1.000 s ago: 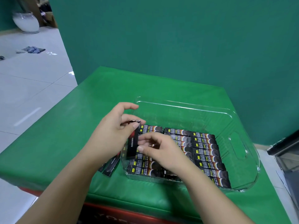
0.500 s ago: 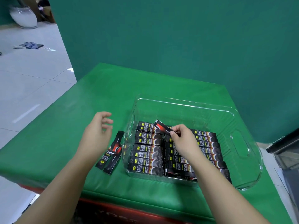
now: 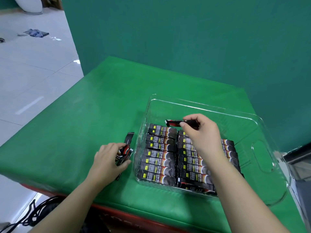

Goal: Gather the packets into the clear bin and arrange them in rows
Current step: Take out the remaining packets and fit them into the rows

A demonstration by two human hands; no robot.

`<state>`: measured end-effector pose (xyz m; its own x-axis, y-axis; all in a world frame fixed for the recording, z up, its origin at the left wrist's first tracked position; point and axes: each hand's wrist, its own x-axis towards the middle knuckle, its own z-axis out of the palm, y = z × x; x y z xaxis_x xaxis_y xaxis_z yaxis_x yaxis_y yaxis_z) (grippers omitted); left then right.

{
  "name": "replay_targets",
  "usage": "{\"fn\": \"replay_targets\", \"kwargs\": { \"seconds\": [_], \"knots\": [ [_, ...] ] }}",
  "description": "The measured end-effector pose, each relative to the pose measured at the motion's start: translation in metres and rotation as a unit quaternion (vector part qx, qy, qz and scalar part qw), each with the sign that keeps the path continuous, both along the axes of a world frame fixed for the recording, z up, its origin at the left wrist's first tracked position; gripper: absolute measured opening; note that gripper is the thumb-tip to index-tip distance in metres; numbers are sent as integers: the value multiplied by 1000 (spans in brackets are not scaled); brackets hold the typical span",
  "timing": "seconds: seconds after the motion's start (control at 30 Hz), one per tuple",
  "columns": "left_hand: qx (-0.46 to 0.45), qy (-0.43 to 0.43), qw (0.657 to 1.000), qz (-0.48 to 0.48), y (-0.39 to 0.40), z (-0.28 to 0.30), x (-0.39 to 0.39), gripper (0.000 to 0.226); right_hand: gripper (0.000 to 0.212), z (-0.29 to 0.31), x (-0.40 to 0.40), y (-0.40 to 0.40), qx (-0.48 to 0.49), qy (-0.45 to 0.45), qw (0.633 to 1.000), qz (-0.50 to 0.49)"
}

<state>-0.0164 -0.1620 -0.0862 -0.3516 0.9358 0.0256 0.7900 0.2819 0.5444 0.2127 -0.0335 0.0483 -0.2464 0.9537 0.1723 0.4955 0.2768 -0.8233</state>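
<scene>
A clear plastic bin (image 3: 262, 130) stands on the green table (image 3: 84, 118). Several black packets (image 3: 159, 158) lie flat in rows across its floor. My right hand (image 3: 202, 133) is inside the bin above the middle row and pinches one black and red packet (image 3: 175, 123) by its end, held level over the far end of the rows. My left hand (image 3: 109, 158) is on the table left of the bin, fingers curled round the loose packets (image 3: 125, 151) lying there; one of them sticks out toward the far side.
The table's near edge runs just below my forearms. Black cables (image 3: 33, 214) lie on the white floor at the lower left. A dark object (image 3: 299, 165) stands beyond the table's right edge. A green wall rises behind the table.
My right hand carried its packet further into the bin and levelled it. My left hand dropped from the air onto the loose packets beside the bin and closed on them.
</scene>
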Motion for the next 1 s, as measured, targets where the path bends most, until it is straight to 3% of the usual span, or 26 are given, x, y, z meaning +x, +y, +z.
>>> {"fn": "replay_targets", "kwargs": {
  "seconds": [0.1, 0.17, 0.3, 0.43, 0.5, 0.73, 0.8, 0.87, 0.9, 1.0],
  "knots": [
    [10, 9, 1000, -11, -1, -4, -1, 58, 10, 4, 1, -2, -63, -136, 986, 70],
    [21, 16, 1000, -13, -1, -5, -1, 56, 8, 4, -1, -5, -81, -153, 981, 88],
    [35, 24, 999, -14, -2, -6, 0, 56, 26, 3, -5, -6, -146, -79, 983, 78],
    [47, 26, 998, -12, -3, -4, 1, 50, 11, -11, -16, -14, -263, -39, 957, 116],
    [49, 27, 998, -13, -3, -3, 2, 45, 15, -20, -24, -23, -317, 8, 940, 126],
    [69, 14, 997, 3, -2, -3, 3, 40, 10, -31, -48, -42, -429, 86, 889, 137],
    [83, 9, 996, 11, -2, -3, 3, 26, 7, -30, -50, -47, -459, 117, 867, 154],
    [92, 9, 996, 10, -2, -5, 2, 12, 10, -24, -47, -48, -471, 147, 855, 162],
    [88, 3, 996, 5, -2, -4, 2, 16, 9, -19, -44, -46, -466, 167, 854, 159],
    [68, -8, 997, 21, -2, 0, 2, 20, 15, -1, -36, -33, -394, 222, 884, 119]
  ]
}}
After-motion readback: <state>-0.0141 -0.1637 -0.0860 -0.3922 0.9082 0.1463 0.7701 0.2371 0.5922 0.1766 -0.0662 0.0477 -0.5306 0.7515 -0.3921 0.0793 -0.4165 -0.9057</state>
